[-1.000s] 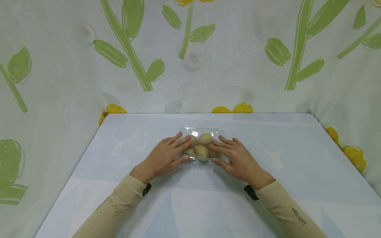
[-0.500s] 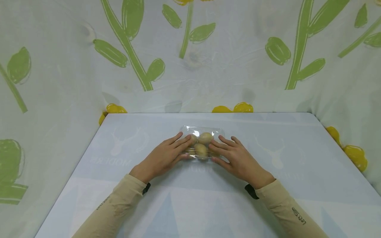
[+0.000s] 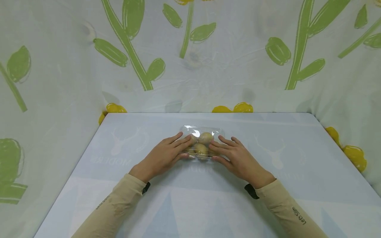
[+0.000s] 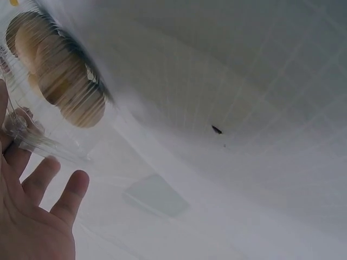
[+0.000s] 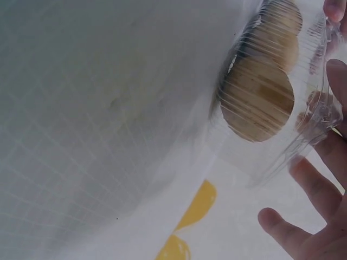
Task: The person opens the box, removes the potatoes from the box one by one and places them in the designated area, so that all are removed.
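Observation:
A clear plastic clamshell box (image 3: 218, 130) sits near the far middle of the table with its lid down. Through it show several yellow-brown oval potatoes (image 3: 205, 138). My left hand (image 3: 160, 157) lies over the box's left end, fingers extended onto the lid and thumb at the near side. Mirroring it, my right hand (image 3: 238, 158) touches the right end with straight, spread fingers. In the left wrist view, ribbed plastic wall covers the potatoes (image 4: 59, 70), fingertips right at the rim. The right wrist view shows a potato (image 5: 257, 100) close behind that wall.
The white-blue table (image 3: 190, 205) carries faint deer and triangle prints. Behind and beside it hangs a pale curtain (image 3: 226, 79) with green leaves and yellow flowers. Both forearms, in beige sleeves (image 3: 116, 208), reach in from the near edge.
The box's far edge has shifted very slightly away over the second. Both hands stay at its ends in nearly the same pose.

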`<state>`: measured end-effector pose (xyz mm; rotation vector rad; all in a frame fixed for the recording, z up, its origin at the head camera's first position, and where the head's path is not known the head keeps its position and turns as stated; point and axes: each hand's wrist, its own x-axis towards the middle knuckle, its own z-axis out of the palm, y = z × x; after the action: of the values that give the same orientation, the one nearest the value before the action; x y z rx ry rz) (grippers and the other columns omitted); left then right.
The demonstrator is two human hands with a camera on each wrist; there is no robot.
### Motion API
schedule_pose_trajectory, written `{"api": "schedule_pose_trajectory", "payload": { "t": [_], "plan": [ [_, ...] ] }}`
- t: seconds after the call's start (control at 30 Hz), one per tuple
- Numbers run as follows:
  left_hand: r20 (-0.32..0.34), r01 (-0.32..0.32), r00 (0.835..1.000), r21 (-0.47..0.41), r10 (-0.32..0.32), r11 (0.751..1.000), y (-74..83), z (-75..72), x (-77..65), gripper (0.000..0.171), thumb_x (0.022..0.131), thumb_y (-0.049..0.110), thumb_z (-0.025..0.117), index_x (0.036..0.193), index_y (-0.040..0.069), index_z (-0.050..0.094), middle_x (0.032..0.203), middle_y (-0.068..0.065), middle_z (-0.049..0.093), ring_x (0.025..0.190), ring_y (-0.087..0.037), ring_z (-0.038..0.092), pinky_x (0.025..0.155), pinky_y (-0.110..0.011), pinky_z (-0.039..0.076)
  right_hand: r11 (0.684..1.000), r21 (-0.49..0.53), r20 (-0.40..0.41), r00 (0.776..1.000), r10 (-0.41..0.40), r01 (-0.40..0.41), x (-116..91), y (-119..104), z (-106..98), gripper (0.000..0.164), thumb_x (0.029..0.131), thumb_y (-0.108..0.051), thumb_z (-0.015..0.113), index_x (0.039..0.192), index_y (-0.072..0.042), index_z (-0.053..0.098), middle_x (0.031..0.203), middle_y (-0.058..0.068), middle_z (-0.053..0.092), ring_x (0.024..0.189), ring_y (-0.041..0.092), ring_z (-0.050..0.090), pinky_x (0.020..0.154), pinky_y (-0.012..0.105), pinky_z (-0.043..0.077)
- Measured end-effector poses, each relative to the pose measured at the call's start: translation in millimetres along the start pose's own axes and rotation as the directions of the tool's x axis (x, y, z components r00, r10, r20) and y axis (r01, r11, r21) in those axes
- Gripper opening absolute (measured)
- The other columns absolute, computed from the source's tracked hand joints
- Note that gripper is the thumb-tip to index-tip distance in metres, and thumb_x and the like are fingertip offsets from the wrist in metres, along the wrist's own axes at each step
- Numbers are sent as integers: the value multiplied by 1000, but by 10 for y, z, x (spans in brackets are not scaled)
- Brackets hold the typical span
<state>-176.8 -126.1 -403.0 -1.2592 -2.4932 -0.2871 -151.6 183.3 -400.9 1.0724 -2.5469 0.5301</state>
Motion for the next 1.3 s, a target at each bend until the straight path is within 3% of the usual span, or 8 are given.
{"api": "schedule_pose_trajectory", "payload": {
  "t": [0.2,0.43,0.73,1.03,1.3],
  "plan": [
    [-18,-9,1000,-20,8,1000,-5,-15,10,54,102,30,61,152,12,49,154,-5,49,141,-36,44,110,-48,42,1000,26,-24,1000,-13,14,7,10,9,46,90,-21,79,133,-11,68,135,6,65,135,37,51,106,65,40],
    [-7,34,999,-112,-35,993,-13,-37,29,48,105,28,56,151,13,50,152,-5,51,143,-36,42,114,-49,38,999,48,-37,999,-16,18,30,26,17,43,90,-17,78,131,-10,70,133,8,66,134,41,52,103,64,43],
    [3,32,999,-95,-32,995,-31,-48,29,49,105,31,56,151,15,50,153,-2,50,144,-33,41,113,-49,39,998,62,-34,999,-20,22,41,38,-17,46,88,-17,80,132,-11,69,134,9,66,134,40,52,104,66,41],
    [49,75,996,-139,-68,987,3,-135,90,47,107,32,52,150,13,51,154,-5,49,145,-32,40,115,-48,36,996,85,-32,999,-6,9,44,54,-95,45,89,-18,78,132,-10,69,136,6,65,136,36,50,104,52,48],
    [34,75,997,-112,-71,991,-4,-169,132,47,106,32,56,148,12,53,153,-6,50,142,-31,43,112,-49,40,992,121,12,999,31,-32,93,98,-157,46,92,-17,74,137,-11,65,142,6,61,139,35,47,104,50,48]
  ]
}}
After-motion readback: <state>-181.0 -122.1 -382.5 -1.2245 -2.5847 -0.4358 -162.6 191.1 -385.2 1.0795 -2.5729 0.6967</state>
